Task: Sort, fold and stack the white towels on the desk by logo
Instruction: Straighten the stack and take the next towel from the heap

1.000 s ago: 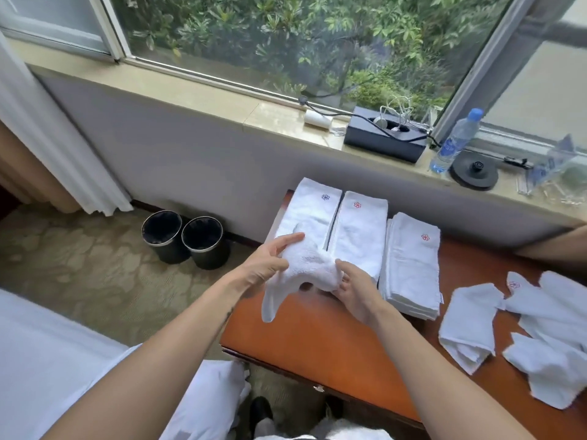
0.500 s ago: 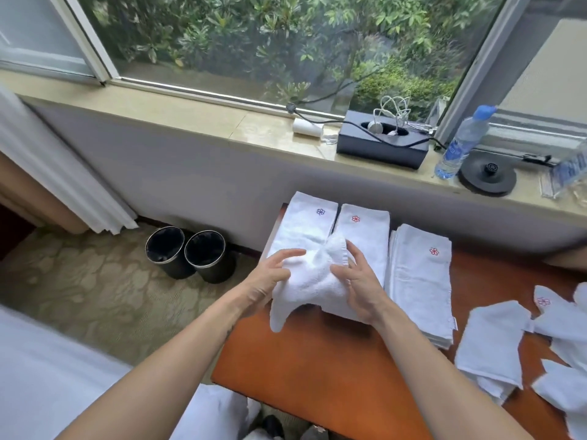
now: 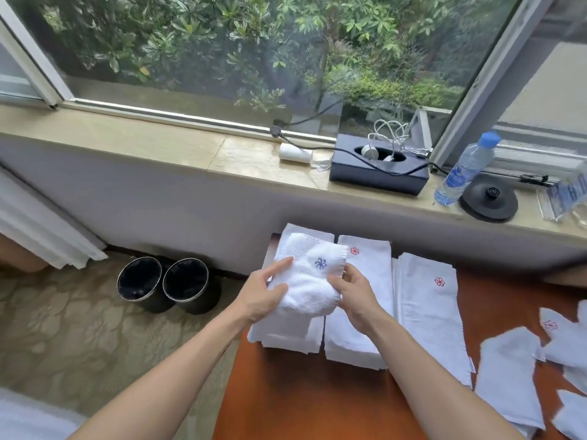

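Observation:
A folded white towel with a blue logo (image 3: pixel 309 277) is held between both hands just above the leftmost stack (image 3: pixel 287 331) on the orange-brown desk (image 3: pixel 301 398). My left hand (image 3: pixel 265 295) grips its left edge, and my right hand (image 3: pixel 352 292) grips its right edge. To the right lie a stack with a red logo (image 3: pixel 362 300) and a third red-logo stack (image 3: pixel 428 312). Loose unfolded towels (image 3: pixel 508 376) lie at the desk's right end.
Two black bins (image 3: pixel 168 284) stand on the carpet left of the desk. On the window sill sit a black box with cables (image 3: pixel 379 169), a water bottle (image 3: pixel 462 173) and a black kettle base (image 3: pixel 489 201). White bedding (image 3: pixel 28 420) fills the lower left corner.
The towel has been folded shorter, its hanging tail tucked up, so the blue logo faces up. Both hands carried it forward over the leftmost stack.

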{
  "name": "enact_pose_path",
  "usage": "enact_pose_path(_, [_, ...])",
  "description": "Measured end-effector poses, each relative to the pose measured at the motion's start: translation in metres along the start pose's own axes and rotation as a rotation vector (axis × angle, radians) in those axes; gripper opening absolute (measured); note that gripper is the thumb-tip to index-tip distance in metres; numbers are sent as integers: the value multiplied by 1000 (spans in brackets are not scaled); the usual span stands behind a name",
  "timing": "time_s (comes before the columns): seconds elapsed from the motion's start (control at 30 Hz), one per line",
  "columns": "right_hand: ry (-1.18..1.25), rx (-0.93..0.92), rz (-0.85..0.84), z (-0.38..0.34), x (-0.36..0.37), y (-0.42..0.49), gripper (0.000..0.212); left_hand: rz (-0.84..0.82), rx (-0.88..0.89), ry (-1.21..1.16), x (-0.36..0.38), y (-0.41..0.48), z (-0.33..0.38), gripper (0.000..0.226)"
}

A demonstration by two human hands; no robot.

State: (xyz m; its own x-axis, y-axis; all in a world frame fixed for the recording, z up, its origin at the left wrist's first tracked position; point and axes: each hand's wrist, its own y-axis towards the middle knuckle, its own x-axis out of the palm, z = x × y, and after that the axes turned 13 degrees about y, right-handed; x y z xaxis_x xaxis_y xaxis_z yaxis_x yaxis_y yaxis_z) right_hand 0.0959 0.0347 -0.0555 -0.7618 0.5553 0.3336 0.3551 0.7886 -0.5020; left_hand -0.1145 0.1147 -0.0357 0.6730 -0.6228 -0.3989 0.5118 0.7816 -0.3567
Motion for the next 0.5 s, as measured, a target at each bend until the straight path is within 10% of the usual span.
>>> enact_pose_path(0.5, [-320,-95,199,10,12,131,17,-193,33,303,-19,146,-31,75])
